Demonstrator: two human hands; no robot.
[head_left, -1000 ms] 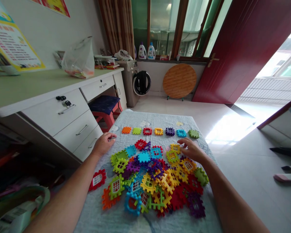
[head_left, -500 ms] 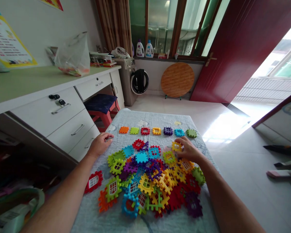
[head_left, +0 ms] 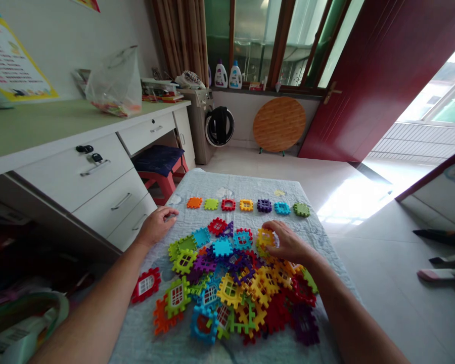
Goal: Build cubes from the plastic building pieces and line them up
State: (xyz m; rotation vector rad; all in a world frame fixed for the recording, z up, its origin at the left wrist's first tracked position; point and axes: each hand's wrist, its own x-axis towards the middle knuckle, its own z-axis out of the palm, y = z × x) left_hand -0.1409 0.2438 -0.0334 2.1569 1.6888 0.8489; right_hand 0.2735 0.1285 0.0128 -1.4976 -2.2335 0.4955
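Note:
A row of several square plastic pieces, from an orange one point(head_left: 194, 202) at the left to a dark green one point(head_left: 301, 210) at the right, lies across the cloth-covered table point(head_left: 250, 184). Nearer to me spreads a heap of coloured interlocking pieces, with a light blue one point(head_left: 222, 247) on top. My right hand point(head_left: 286, 240) has its thumb and fingers round a yellow piece point(head_left: 266, 236) at the heap's upper right. On the table's left edge rests my left hand point(head_left: 159, 225), fingers loosely curled, nothing visible in it. A red piece point(head_left: 146, 284) lies apart at the left.
Left of the table stands a white desk point(head_left: 98, 177) with a plastic bag point(head_left: 116, 83) on it. A stool point(head_left: 159, 164) sits by the desk. Farther back are a washing machine point(head_left: 199, 126) and a round wooden board point(head_left: 279, 124).
My right hand has moved left and slightly toward me, carrying the yellow piece over the yellow-green piece in the heap. My left hand has stayed in place.

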